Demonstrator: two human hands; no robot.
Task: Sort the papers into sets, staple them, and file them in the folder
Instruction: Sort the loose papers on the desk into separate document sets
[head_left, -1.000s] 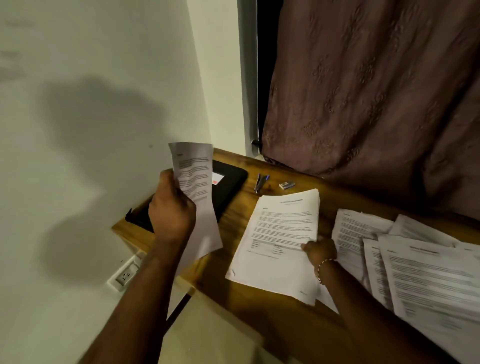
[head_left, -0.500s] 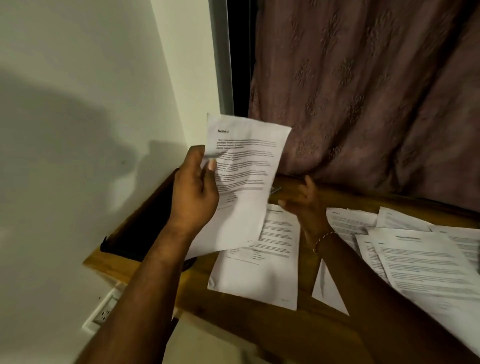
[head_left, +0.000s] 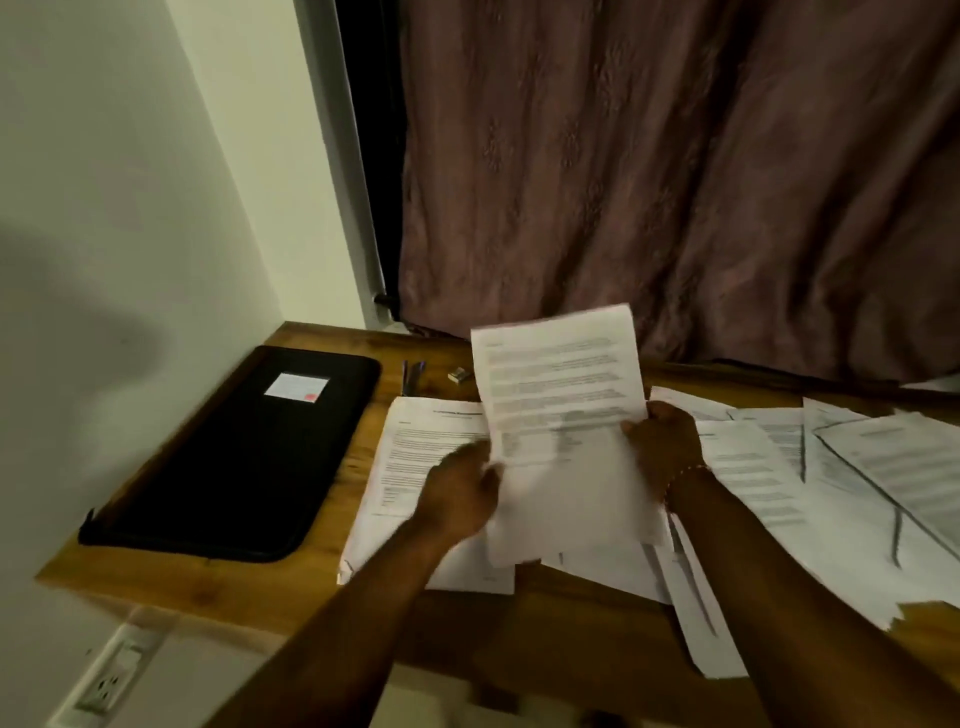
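While both hands are up over the table (head_left: 208, 587), the printed sheet (head_left: 561, 395) stands between them. It is lifted off the wood and leans a little to the left, with its text side toward the camera (the print is too blurred to read). The right hand (head_left: 662, 447) has the sheet by its right edge. Its grip is closed on the paper, with the thumb on the front and the other fingers behind. The left hand (head_left: 460, 493) is at the lower left edge of the same sheet, but it is blurred, so I cannot tell if its grip holds the paper or only touches it.

Under the left hand a stack of papers (head_left: 410, 447) lies flat on the table. To the right, more papers (head_left: 857, 467) are spread out and overlap each other. A thin bracelet (head_left: 685, 475) is on the right wrist.

Behind the stack, toward the far edge, lies a stapler (head_left: 413, 375), and near it a small box (head_left: 458, 374). On the left part of the table the black folder (head_left: 234, 467) lies flat and closed, with a white label (head_left: 296, 387) on its cover.

A pale wall (head_left: 130, 208) is at the left, with a socket (head_left: 111, 675) lower than the table top. A dull pink curtain (head_left: 675, 182) hangs behind the table.
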